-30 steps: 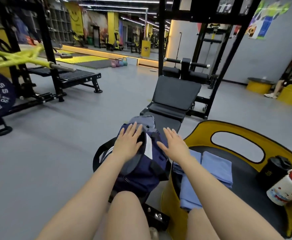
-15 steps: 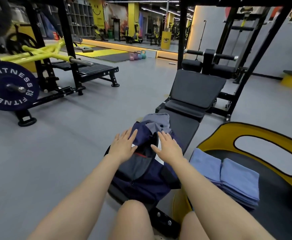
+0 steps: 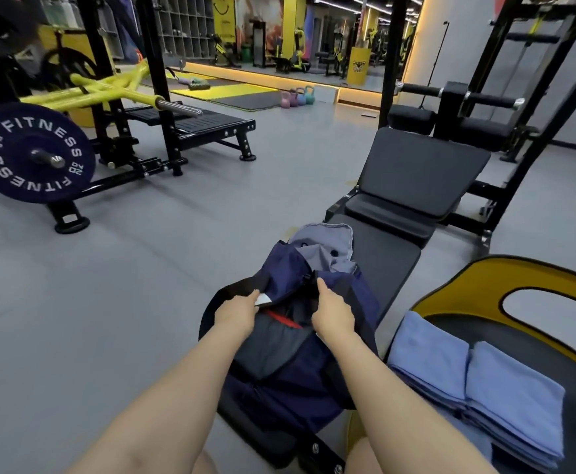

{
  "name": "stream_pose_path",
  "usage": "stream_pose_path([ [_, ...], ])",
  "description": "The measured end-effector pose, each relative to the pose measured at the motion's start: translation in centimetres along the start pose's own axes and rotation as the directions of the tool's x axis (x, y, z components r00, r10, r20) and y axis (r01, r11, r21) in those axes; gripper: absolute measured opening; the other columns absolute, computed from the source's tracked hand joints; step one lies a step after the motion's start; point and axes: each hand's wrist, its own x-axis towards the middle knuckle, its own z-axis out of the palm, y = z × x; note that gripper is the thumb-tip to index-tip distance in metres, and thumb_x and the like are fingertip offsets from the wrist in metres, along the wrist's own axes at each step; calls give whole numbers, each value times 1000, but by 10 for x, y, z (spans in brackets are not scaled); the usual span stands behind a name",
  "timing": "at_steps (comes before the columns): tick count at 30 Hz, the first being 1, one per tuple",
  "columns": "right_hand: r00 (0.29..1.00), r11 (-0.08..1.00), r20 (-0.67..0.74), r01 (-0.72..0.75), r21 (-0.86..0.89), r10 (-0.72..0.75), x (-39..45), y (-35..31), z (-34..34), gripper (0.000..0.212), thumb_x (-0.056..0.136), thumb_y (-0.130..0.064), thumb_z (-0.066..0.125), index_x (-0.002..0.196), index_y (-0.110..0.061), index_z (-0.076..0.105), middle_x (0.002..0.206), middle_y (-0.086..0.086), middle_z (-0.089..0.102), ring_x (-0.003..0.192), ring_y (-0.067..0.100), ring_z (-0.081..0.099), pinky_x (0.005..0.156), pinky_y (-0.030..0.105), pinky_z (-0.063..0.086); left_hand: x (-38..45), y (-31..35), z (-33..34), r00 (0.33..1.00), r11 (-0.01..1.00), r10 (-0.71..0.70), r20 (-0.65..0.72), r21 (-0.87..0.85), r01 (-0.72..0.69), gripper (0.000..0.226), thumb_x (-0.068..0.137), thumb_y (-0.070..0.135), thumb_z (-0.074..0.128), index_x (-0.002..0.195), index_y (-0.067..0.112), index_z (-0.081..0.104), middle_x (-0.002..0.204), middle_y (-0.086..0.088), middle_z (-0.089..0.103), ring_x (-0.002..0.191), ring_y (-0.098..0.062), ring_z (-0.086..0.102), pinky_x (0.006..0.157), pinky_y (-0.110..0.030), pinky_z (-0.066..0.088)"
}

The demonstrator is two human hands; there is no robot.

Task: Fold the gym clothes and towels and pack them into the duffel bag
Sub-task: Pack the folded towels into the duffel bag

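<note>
A navy duffel bag [image 3: 290, 381] lies lengthwise on the black weight bench [image 3: 385, 254] in front of me. Its far end flap shows a grey lining [image 3: 324, 241], and dark clothing with a red stripe [image 3: 283, 319] shows in the opening. My left hand [image 3: 237, 314] grips the left edge of the opening. My right hand [image 3: 331, 313] grips the right edge by the zip. Two folded blue towels [image 3: 478, 388] lie side by side on a black and yellow seat to my right.
The yellow-rimmed seat [image 3: 485, 278] curves round the towels on the right. A barbell rack with a blue FITNESS plate [image 3: 30, 152] stands at the left, a black frame and pads [image 3: 450, 114] beyond the bench. Grey floor lies between.
Both hands lay flat on top of the bag; now their fingers are curled round the edges of its opening. My view has swung left and down.
</note>
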Motion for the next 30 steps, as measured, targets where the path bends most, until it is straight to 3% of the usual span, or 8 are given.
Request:
stream_pose_path([
  [4,999,999,-30,15,38,-14,2,11,-8,76,87,3,44,153,-24,17,122,11,57,103,33,58,68,30,42,-9,3,0,995,991,-12,-96,130,25,29,94,7,39,122,10,48,119,-13,59,107,-32,57,86,-36,45],
  [8,999,998,-48,28,59,-25,-6,15,-26,77,85,7,41,152,-24,18,124,11,56,102,34,58,66,32,40,-18,5,-4,996,990,9,-90,140,4,34,101,25,37,134,15,39,122,-11,58,109,-32,57,81,-35,45],
  [12,997,996,-73,46,72,-41,-16,22,-47,75,85,7,39,151,-24,22,132,11,50,113,34,53,78,36,44,-25,8,-8,995,978,30,-94,207,-10,48,93,3,41,139,18,37,118,-11,59,107,-31,58,84,-35,46],
  [19,987,989,-148,84,119,-66,-23,29,-77,80,82,13,35,149,-31,28,140,5,45,120,33,47,83,37,47,-49,27,-23,987,999,-30,-160,13,33,27,90,1,36,110,7,53,113,-16,60,102,-35,56,75,-36,41],
  [22,978,988,-187,109,106,-88,-20,27,-81,83,81,12,33,147,-37,31,147,0,41,122,33,47,84,37,48,-58,34,-21,987,999,-39,-154,-22,36,34,91,2,37,120,9,52,114,-15,61,104,-34,58,77,-36,43],
  [24,979,991,-175,116,69,-103,-20,28,-75,85,81,13,33,147,-39,29,150,-3,38,123,32,47,80,35,45,-60,35,-16,989,999,-23,-145,-40,17,51,91,2,37,139,19,36,114,-13,60,98,-32,58,72,-35,42],
  [27,982,992,-147,126,22,-122,-21,33,-58,84,82,13,32,149,-38,24,156,-7,26,122,32,48,80,34,41,-58,30,-4,987,1000,15,-163,13,-13,72,92,1,36,150,36,12,132,-7,46,93,-27,58,72,-33,42],
  [30,984,994,-141,112,1,-111,-13,38,-38,85,82,9,34,150,-39,18,157,-11,23,113,30,54,78,33,41,-48,26,10,986,1000,13,-167,16,-11,64,93,9,38,147,37,23,155,1,18,114,-26,51,85,-35,45],
])
